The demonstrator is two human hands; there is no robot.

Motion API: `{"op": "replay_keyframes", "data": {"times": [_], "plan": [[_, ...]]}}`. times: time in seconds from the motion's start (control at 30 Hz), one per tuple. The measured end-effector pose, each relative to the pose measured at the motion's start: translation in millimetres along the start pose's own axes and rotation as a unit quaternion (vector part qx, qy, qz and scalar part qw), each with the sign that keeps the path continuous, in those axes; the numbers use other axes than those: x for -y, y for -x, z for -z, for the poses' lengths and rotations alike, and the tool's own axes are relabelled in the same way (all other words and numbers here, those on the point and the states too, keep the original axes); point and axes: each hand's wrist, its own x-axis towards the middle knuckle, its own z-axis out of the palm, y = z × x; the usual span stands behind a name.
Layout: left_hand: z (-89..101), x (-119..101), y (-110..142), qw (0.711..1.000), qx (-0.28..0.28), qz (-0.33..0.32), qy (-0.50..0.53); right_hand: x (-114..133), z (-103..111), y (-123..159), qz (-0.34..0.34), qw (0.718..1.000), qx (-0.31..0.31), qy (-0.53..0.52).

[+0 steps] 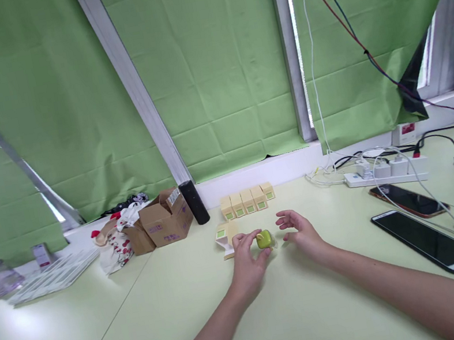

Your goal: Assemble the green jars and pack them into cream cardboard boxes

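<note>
A small green rounded case (pixel 264 239) is held between the thumb and fingers of my left hand (pixel 247 266), just above the table. Clear wrapping seems to hang at its right side. My right hand (pixel 302 236) is a short way to the right, fingers apart and nothing in them. Behind my left hand lies an opened cream box (pixel 226 233) with a green square on it; my fingers hide part of it. Farther back, several small cream boxes (pixel 243 203) with green squares stand in a row.
A black cylinder (pixel 194 202), a cardboard box (pixel 168 218) and a patterned cloth bag (pixel 114 245) stand at the back left. On the right are a white power strip (pixel 385 172), a dark phone (pixel 408 199), a larger phone (pixel 430 238) and white cables.
</note>
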Motion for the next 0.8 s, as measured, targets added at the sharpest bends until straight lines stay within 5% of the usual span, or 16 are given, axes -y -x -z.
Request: {"op": "replay_keyframes", "data": {"times": [0.2, 0.6, 0.7, 0.8], "plan": [[-2.9, 10, 4, 0.992, 0.072, -0.062, -0.081, -3, 3, -3, -0.014, 1.000, -0.018, -0.008], [-0.5, 7, 8, 0.984, 0.081, -0.059, -0.145, -2, 1, 0, -0.014, 1.000, -0.009, -0.002], [6.2, 5, 4, 0.983, 0.059, -0.066, -0.158, -2, 1, 0, -0.014, 1.000, -0.015, -0.001], [17.4, 8, -7, 0.969, -0.027, -0.095, -0.224, 0, 1, 1, -0.014, 1.000, -0.017, 0.004]]}}
